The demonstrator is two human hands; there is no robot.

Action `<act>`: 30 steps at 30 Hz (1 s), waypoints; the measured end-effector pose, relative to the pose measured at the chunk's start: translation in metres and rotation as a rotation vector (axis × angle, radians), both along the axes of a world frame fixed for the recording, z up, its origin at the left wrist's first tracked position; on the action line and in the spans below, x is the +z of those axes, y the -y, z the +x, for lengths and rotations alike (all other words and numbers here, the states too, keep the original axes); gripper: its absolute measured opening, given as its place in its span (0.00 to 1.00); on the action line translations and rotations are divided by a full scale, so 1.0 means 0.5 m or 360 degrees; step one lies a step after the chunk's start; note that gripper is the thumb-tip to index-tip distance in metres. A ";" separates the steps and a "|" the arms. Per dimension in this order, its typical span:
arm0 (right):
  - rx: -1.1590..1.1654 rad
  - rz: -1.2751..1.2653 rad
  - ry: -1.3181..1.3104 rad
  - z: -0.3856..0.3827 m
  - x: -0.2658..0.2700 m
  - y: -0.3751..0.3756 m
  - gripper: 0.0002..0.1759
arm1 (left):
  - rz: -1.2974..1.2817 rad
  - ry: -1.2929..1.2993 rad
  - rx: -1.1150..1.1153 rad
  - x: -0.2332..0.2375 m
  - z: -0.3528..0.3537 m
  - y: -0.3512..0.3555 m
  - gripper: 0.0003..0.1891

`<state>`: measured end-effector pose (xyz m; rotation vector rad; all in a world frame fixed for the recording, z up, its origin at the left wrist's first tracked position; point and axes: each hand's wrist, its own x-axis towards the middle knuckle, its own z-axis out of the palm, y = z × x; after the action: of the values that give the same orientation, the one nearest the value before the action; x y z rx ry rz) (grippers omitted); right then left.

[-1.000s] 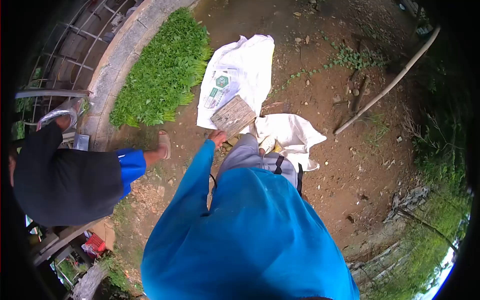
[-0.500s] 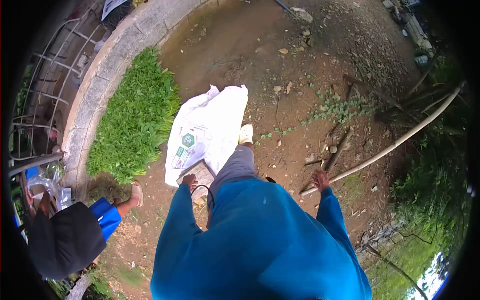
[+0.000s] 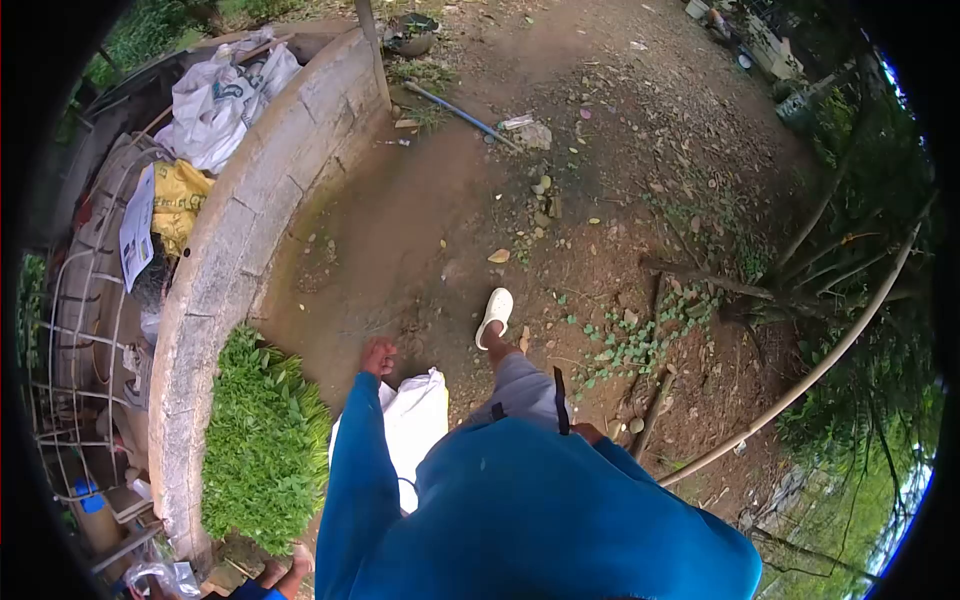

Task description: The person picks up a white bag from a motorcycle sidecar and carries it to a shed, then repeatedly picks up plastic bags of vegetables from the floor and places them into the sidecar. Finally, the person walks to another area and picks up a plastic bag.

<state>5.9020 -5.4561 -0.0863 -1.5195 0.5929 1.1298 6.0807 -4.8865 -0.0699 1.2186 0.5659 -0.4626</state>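
My left hand (image 3: 378, 357) hangs ahead of my blue sleeve, its fingers curled in with nothing visible in them. Just below it on the dirt lies a white sack (image 3: 420, 415), partly covered by my arm and body. A wide heap of leafy green bunches (image 3: 258, 450) rests to the left, against a low curved wall. Only a small part of my right hand (image 3: 588, 433) shows beside my waist; its fingers are hidden. One foot in a pale clog (image 3: 496, 312) is forward on the ground.
The curved block wall (image 3: 235, 225) runs along the left, with white sacks (image 3: 225, 100) and a yellow sack (image 3: 180, 200) behind it. A blue pole (image 3: 455, 110) lies ahead. On the right a long bare branch (image 3: 810, 375) slants upward. Another person's feet (image 3: 290, 565) show at lower left.
I have stepped forward, so the sack and greens sit lower in view. My left hand has moved past the wooden board on the sack. My right hand has drawn in toward my waist.
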 end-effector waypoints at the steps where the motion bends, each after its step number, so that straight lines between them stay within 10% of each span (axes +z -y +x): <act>1: -0.0115 -0.0029 -0.0022 0.091 0.037 -0.014 0.16 | 0.0073 -0.0077 0.0003 0.000 0.047 0.020 0.20; 4: -0.0840 0.0001 -0.0425 0.401 -0.006 0.033 0.22 | 0.0382 -0.0907 -0.0045 -0.040 0.189 0.067 0.06; 6: -0.0876 -0.0071 -0.0520 0.635 0.037 0.066 0.14 | -0.0136 -0.1177 -0.0125 -0.059 0.221 0.070 0.08; 7: -0.0857 -0.0118 -0.0329 0.745 0.073 0.069 0.15 | 0.0411 -0.1218 -0.0267 -0.010 0.252 0.107 0.06; 10: -0.0658 0.0114 0.0070 1.073 0.125 0.090 0.13 | 0.0369 -0.1332 -0.0034 0.065 0.393 0.127 0.07; 16: -0.0380 -0.0018 0.0474 1.681 0.180 0.053 0.14 | 0.0210 -0.1110 0.0340 -0.063 0.756 0.060 0.08; 20: -0.0402 -0.0123 0.0401 1.933 0.148 0.062 0.14 | 0.0319 -0.1223 0.0591 -0.088 1.169 0.069 0.10; 26: -0.0383 -0.0171 -0.0270 2.082 0.194 0.150 0.16 | 0.0175 -0.0636 0.0076 -0.137 1.858 0.117 0.13; 30: -0.0796 -0.0138 -0.0577 2.193 0.124 0.245 0.18 | 0.0390 -0.0025 -0.0157 0.166 2.352 0.334 0.11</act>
<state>6.9985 -5.5786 -0.0240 -1.1449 1.2079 0.9941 7.2568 -5.0537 0.0131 1.4830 0.5896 -0.4967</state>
